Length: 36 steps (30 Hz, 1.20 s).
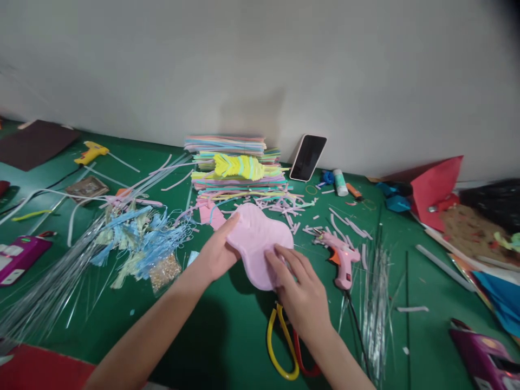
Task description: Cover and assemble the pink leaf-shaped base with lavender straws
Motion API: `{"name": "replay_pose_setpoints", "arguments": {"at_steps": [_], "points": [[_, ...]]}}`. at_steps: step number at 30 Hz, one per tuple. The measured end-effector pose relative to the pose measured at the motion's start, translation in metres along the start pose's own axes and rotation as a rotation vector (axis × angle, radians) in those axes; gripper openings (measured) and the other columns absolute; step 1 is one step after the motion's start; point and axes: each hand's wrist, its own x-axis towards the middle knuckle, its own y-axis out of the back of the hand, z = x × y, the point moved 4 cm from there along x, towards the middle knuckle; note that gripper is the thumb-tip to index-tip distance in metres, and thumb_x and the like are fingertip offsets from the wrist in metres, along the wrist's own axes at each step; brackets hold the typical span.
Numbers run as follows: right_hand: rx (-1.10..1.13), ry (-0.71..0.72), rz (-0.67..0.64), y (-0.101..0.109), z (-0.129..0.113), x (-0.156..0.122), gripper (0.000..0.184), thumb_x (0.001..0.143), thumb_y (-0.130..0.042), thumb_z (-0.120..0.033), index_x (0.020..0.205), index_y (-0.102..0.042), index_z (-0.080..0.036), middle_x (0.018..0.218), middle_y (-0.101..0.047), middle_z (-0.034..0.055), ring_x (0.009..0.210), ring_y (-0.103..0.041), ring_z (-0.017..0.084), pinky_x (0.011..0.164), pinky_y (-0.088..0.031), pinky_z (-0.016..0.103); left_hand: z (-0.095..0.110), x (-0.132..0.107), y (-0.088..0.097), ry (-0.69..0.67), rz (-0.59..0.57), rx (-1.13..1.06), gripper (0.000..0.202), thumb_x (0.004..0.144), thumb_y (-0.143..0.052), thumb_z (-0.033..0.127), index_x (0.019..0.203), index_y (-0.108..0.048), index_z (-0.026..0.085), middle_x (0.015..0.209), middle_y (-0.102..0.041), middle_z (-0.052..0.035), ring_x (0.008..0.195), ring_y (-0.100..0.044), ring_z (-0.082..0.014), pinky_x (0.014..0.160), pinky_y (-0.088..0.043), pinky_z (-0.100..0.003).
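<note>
A pale pink, flat piece with a wavy, rounded outline (260,238) is held up over the green table. My left hand (221,252) grips its left edge, thumb on top and fingers underneath. On its lower right part rest the bent fingers of my right hand (298,281), closed at that edge; the right thumb is hidden. Below the piece lie scissors (270,346) with one yellow and one red handle, partly covered by my right wrist. Short pink cut strips (284,206) are scattered just behind the piece. A pink glue gun (343,260) lies to the right.
Behind are bundles of coloured pipe cleaners (227,143), a yellow braided piece (238,167) and a phone (309,157) against the wall. Blue tassels (150,238) and clear thin rods (52,292) lie left, with a yellow glue gun (91,153). Purple boxes (483,352) sit at both sides.
</note>
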Motion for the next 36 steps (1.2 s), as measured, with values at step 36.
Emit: {"name": "replay_pose_setpoints", "arguments": {"at_steps": [36], "points": [[1.219,-1.06,-0.165,-0.041,0.023,-0.006,0.08,0.061,-0.083,-0.029,0.127,-0.038,-0.029,0.086,-0.063,-0.0035,0.07,-0.064,0.014,0.064,-0.053,0.028,0.018,0.014,0.024,-0.153,0.141,0.346,0.024,0.071,-0.079,0.033,0.081,-0.071,0.012,0.076,-0.074,-0.0047,0.072,-0.068,-0.0189,0.069,-0.05,-0.028]]}}
